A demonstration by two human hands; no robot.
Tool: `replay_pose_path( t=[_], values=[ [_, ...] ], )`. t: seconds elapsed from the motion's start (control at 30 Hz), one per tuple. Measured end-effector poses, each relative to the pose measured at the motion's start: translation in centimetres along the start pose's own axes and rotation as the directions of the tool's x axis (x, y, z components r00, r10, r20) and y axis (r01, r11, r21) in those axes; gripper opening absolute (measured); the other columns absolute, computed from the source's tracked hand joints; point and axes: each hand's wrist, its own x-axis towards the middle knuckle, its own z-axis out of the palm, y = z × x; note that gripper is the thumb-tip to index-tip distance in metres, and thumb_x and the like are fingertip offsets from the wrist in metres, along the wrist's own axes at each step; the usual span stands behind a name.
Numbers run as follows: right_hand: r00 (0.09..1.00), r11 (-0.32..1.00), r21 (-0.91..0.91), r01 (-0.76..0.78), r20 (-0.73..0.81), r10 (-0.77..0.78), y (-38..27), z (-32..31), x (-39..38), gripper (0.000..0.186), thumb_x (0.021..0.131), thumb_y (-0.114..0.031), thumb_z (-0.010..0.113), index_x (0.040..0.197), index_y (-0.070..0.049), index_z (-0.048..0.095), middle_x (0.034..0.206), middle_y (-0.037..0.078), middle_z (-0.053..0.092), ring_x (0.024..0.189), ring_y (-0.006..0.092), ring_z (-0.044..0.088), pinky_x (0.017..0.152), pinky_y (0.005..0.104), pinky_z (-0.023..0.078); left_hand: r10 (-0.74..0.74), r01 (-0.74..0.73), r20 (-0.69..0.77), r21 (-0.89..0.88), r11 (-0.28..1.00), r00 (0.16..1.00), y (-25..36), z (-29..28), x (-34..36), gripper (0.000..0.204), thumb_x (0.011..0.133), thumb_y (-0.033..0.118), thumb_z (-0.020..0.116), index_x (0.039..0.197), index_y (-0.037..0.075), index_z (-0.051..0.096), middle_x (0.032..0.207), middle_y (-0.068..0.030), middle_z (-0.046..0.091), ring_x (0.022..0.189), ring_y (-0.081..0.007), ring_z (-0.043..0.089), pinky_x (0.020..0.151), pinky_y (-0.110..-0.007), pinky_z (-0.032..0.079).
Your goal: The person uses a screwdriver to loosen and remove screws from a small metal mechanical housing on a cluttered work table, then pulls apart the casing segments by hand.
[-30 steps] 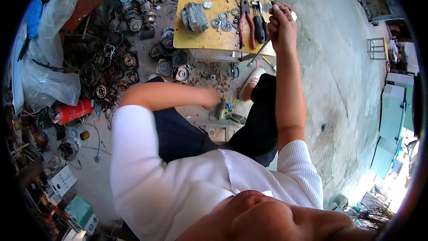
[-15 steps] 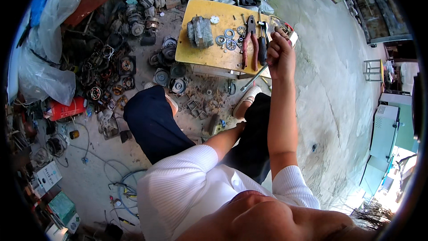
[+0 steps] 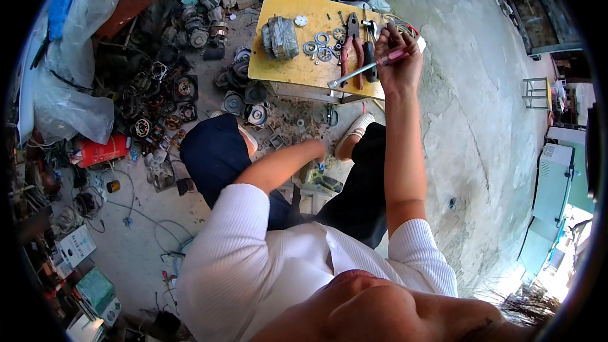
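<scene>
Right hand (image 3: 398,57) clenched round screwdriver (image 3: 367,69), shaft jutting left over yellow table (image 3: 285,66); left hand (image 3: 315,150) grip indiscernible.

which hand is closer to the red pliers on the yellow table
Right. The right hand holds a screwdriver just beside the red pliers; the left hand is down between the knees, well below the table.

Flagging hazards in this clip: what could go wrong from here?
The right hand holds a screwdriver over the yellow table; a swing could knock the washers or pliers off. The left hand reaches down among loose metal parts on the floor, where sharp edges could nick the fingers.
</scene>
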Motion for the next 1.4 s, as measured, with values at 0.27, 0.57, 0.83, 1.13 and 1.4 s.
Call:
replay_pose_path(
  t=[0.27, 0.57, 0.83, 1.13, 1.4],
  values=[
    [0.991, 0.993, -0.082, -0.082, 0.101, 0.090, -1.0, -1.1, -0.6, 0.035, 0.094, -0.036, 0.051, 0.101, -0.003, 0.061, 0.087, 0.013, 0.064, 0.058, 0.0145, 0.045, 0.053, 0.0259, 0.042, 0.358, -0.383, -0.390, 0.015, 0.924, 0.848, -1.7, -12.7, -25.5, 0.053, 0.081, 0.052, 0.067, 0.116, 0.012, 0.065, 0.108, -0.0147, 0.068, 0.105, -0.0341, 0.064, 0.089, -0.044, 0.049],
    [1.000, 1.000, -0.018, 0.009, -0.028, -0.009, -0.8, -1.3, -0.1, 0.036, 0.099, -0.037, 0.052, 0.101, -0.002, 0.057, 0.082, 0.011, 0.065, 0.067, 0.0158, 0.063, 0.064, 0.0251, 0.058, -0.192, -0.311, -0.981, -0.181, 0.933, -0.005, -12.6, -16.6, -33.0, 0.089, 0.065, 0.034, 0.087, 0.141, 0.016, 0.044, 0.133, -0.0148, 0.053, 0.124, -0.0325, 0.050, 0.103, -0.045, 0.039],
    [0.965, 0.697, -0.687, 0.205, 0.022, -0.261, 0.2, 0.9, -1.5, 0.037, 0.098, -0.039, 0.058, 0.102, -0.002, 0.059, 0.083, 0.004, 0.065, 0.069, 0.0096, 0.061, 0.063, 0.0234, 0.052, -0.218, -0.255, -0.941, -0.284, 0.924, 0.258, -16.1, -15.9, -29.2, 0.109, 0.061, 0.046, 0.088, 0.150, 0.018, 0.030, 0.150, -0.0153, 0.039, 0.139, -0.0329, 0.035, 0.113, -0.051, 0.024],
    [0.984, 0.421, -0.898, 0.130, 0.063, -0.169, 2.0, -0.5, -1.3, 0.035, 0.100, -0.039, 0.055, 0.098, -0.004, 0.057, 0.079, 0.002, 0.061, 0.065, 0.0077, 0.057, 0.059, 0.0226, 0.048, -0.207, -0.427, -0.952, -0.287, 0.857, 0.224, -16.9, -16.6, -28.1, 0.104, 0.060, 0.045, 0.088, 0.146, 0.017, 0.036, 0.141, -0.0174, 0.050, 0.130, -0.0352, 0.048, 0.109, -0.046, 0.033],
    [0.985, 0.494, -0.856, 0.151, 0.088, -0.149, 2.7, -0.5, -1.3, 0.035, 0.100, -0.030, 0.054, 0.100, 0.005, 0.057, 0.081, 0.008, 0.066, 0.066, 0.0115, 0.065, 0.060, 0.0240, 0.056, -0.255, -0.544, -0.942, -0.333, 0.770, 0.217, -17.6, -17.3, -27.4, 0.095, 0.061, 0.043, 0.088, 0.139, 0.010, 0.046, 0.131, -0.0156, 0.057, 0.120, -0.0285, 0.056, 0.099, -0.040, 0.044]
  ],
)
